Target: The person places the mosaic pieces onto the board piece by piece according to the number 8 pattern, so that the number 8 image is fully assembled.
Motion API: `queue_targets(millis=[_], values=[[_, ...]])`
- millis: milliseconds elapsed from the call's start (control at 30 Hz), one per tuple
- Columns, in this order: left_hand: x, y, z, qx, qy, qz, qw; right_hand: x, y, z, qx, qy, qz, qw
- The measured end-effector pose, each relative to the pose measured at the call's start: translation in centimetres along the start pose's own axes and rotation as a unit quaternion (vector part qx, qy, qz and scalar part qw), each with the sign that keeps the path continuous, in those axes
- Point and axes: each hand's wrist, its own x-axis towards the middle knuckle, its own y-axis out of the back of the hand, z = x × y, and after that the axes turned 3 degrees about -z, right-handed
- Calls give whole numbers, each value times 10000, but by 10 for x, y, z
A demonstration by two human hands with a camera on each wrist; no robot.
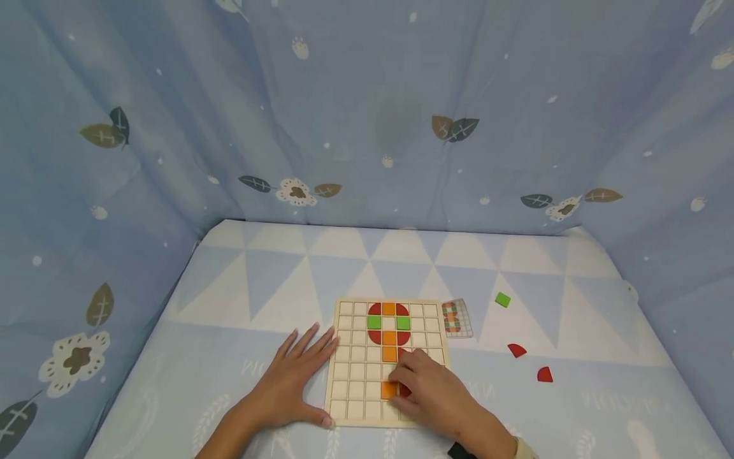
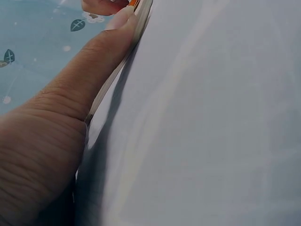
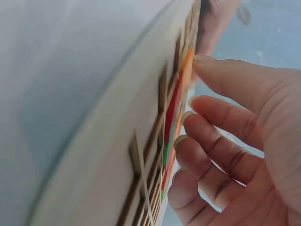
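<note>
Orange, the small square tile (image 1: 388, 389) sits in a cell near the front edge of the wooden grid board (image 1: 351, 370), right under the fingertips of the right hand (image 1: 432, 390), whose curled fingers (image 3: 221, 141) press down on it; a red piece just beside it is mostly hidden by that hand. The left hand (image 1: 289, 381) lies flat with straight, spread fingers on the cloth at the board's left edge, its thumb (image 2: 94, 61) against the near left rim.

The board is pale wood, ruled into square cells, with red, orange and green tiles forming a figure down its middle.

To the right of the board lie a small pattern card (image 1: 457, 318), a loose green square (image 1: 503, 299) and two red quarter-round pieces (image 1: 517, 350) (image 1: 544, 375), well apart from the hands. A blue-and-white triangle-printed cloth (image 1: 229, 299) covers the table, and blue leaf-patterned curtains (image 1: 367, 115) enclose it.
</note>
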Motion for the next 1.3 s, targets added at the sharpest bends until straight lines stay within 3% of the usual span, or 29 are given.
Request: queue_targets(millis=[233, 333, 667, 867, 1067, 1300], values=[[0, -2, -2, -55, 42, -31, 10000, -15, 10, 16, 415, -509, 439, 9969], [1, -3, -3, -79, -5, -9, 10000, -25, 18, 27, 443, -951, 521, 9931], [0, -4, -3, -62, -120, 161, 9998, -68, 55, 76, 202, -2347, 928, 9674], [1, -7, -4, -47, -79, 151, 9998, -94, 75, 97, 157, -2627, 1067, 9588], [1, -8, -4, -29, -20, 98, 9999, -115, 84, 114, 230, -3009, 675, 9510], [1, -6, -4, 17, -55, 144, 9999, -127, 86, 127, -45, -3764, -100, 9264]])
